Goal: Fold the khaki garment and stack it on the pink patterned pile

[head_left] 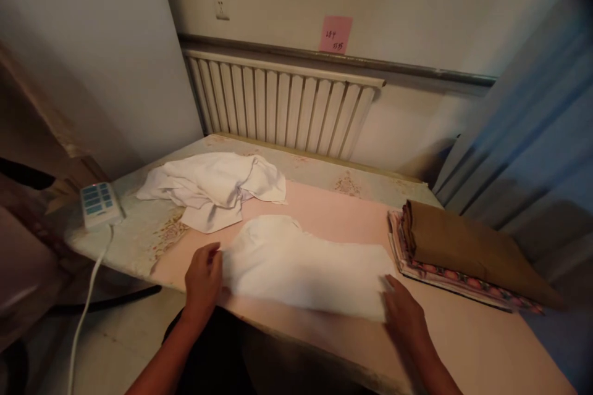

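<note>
A white cloth garment (301,268), partly folded into a long strip, lies across the pink sheet near the table's front edge. My left hand (204,274) is closed at its left end, thumb and fingers pinching the edge. At the opposite end, my right hand (403,308) grips the cloth's right edge, somewhat blurred by motion. The front of the garment is blurred too, and its exact kind cannot be made out. Just behind it rests a second, crumpled white garment (213,182).
Folded fabrics topped by a brown cloth (458,241) are stacked at the right. A white power strip (99,203) with a cord sits on the table's left corner. Behind the table (324,173) stand a radiator (282,102) and wall; a blue curtain (523,136) hangs right.
</note>
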A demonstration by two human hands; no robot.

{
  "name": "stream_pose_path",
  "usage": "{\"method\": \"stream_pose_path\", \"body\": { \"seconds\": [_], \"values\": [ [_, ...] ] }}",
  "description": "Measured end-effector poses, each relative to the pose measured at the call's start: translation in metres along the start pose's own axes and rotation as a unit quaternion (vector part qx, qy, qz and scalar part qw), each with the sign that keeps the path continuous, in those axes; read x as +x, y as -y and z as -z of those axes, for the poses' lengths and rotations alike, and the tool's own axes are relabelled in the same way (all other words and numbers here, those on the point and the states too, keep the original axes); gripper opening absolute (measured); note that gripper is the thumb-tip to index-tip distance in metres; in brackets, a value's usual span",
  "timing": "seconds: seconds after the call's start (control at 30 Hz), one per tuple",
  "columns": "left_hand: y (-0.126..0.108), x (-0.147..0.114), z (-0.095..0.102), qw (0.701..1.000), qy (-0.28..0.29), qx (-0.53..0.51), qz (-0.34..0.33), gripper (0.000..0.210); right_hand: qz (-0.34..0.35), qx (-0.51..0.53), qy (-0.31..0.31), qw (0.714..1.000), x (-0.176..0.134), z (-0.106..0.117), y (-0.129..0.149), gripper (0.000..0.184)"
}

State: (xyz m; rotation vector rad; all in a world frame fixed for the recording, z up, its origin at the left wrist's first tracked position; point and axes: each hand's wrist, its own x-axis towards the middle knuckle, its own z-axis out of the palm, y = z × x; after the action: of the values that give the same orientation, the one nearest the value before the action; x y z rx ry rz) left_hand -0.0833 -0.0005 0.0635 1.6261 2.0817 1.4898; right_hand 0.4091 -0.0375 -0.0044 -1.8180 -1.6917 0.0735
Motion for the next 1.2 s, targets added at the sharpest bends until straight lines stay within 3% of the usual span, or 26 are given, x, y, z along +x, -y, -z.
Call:
{"method": "stream_pose_path", "body": {
  "seconds": [0.07, 0.13, 0.3, 0.5, 0.63, 0.7, 0.83, 0.93, 1.07, 1.2],
  "values": [
    [0.021, -0.020, 0.015, 0.997, -0.044, 0.009, 0.063, 0.043, 0.013, -0.035, -0.012, 0.999, -0.026, 0.000, -0.004, 0.051],
    [0.042, -0.033, 0.024, 0.991, -0.042, 0.018, 0.126, 0.052, 0.042, -0.063, -0.021, 0.997, -0.043, 0.000, -0.009, 0.050],
    [0.070, -0.032, 0.030, 0.977, 0.063, -0.039, 0.197, 0.056, 0.153, -0.116, -0.037, 0.981, -0.057, -0.006, -0.023, 0.049],
    [0.065, -0.006, 0.032, 0.982, 0.144, -0.017, 0.121, 0.033, 0.194, -0.135, -0.063, 0.970, -0.060, -0.023, -0.035, 0.049],
    [0.057, 0.011, 0.028, 0.992, 0.110, -0.004, 0.063, 0.031, 0.199, -0.146, -0.065, 0.967, -0.060, -0.023, -0.035, 0.048],
    [0.057, 0.017, 0.025, 0.994, 0.086, 0.058, 0.047, 0.029, 0.198, -0.146, -0.065, 0.967, -0.059, -0.022, -0.034, 0.048],
    [0.067, 0.019, 0.017, 0.953, 0.158, 0.258, 0.010, 0.029, 0.194, -0.141, -0.061, 0.969, -0.058, -0.021, -0.032, 0.048],
    [0.081, 0.017, 0.013, 0.931, 0.192, 0.311, -0.001, 0.032, 0.191, -0.136, -0.050, 0.971, -0.058, -0.022, -0.031, 0.047],
    [0.092, 0.014, 0.014, 0.956, 0.143, 0.255, -0.004, 0.034, 0.182, -0.133, -0.045, 0.973, -0.059, -0.023, -0.031, 0.047],
    [0.081, 0.013, 0.015, 0.971, 0.053, 0.230, -0.037, 0.038, 0.185, -0.134, -0.041, 0.973, -0.059, -0.022, -0.032, 0.046]
  ]
}}
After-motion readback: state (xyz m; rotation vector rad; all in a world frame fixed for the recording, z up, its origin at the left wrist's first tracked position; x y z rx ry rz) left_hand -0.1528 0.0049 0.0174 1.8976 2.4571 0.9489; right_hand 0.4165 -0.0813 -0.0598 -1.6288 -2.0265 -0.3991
